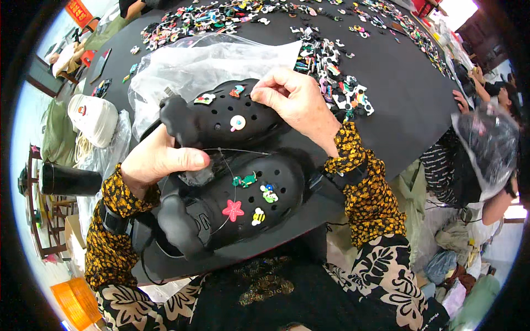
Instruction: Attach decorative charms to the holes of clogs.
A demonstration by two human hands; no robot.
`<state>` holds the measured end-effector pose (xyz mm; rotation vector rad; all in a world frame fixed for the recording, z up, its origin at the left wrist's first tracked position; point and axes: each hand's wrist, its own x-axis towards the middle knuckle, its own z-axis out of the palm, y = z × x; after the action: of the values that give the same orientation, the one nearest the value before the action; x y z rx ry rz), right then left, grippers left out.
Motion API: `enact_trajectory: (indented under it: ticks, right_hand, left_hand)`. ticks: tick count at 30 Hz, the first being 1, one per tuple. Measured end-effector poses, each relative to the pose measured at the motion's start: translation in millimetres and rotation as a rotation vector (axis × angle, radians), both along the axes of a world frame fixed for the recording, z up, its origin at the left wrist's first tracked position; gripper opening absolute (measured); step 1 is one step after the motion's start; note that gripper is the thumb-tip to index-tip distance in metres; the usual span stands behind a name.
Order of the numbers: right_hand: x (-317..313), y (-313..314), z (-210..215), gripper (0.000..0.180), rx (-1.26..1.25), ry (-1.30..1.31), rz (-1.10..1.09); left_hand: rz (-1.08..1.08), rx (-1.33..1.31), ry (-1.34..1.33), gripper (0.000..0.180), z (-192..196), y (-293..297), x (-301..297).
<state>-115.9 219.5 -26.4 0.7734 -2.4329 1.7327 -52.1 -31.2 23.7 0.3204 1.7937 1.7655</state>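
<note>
My left hand [160, 160] grips a black foam clog [212, 121] at its heel side, thumb along the near edge. On that clog sit a small red-and-blue charm [237, 91], a white-and-red charm [205, 99] and a round cream charm [237, 122]. My right hand [295, 102] is pinched above the clog's toe holes; its fingertips hide whatever is between them. Nearer me lies a second black clog [270, 171] bearing a green dinosaur charm [245, 180], a red starfish charm [233, 210], a bee charm [258, 216] and a green-white-blue charm [269, 193]. A thin clear cord [234, 187] runs across it.
Heaps of colourful charms [187, 22] spread over the black table [397, 110]. A clear plastic bag [182, 63] lies behind the clogs. At left are a white clog [93, 118] and a black cylinder [72, 179]. On the right, another person handles a clear plastic bag [488, 146].
</note>
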Motion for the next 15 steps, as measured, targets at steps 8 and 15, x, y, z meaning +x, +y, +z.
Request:
enact_trajectory:
  ticks: [8,15]
  right_hand:
    - [5.7,4.7,6.4,0.012,-0.200,-0.181,-0.015]
    - [12.0,3.7,8.8,0.009,-0.172,-0.099,-0.010]
  left_hand:
    - [0.049,-0.071,-0.034,0.050,2.0,-4.4,7.1]
    - [-0.042,-0.159,0.056,0.045,0.1,-6.8,8.9]
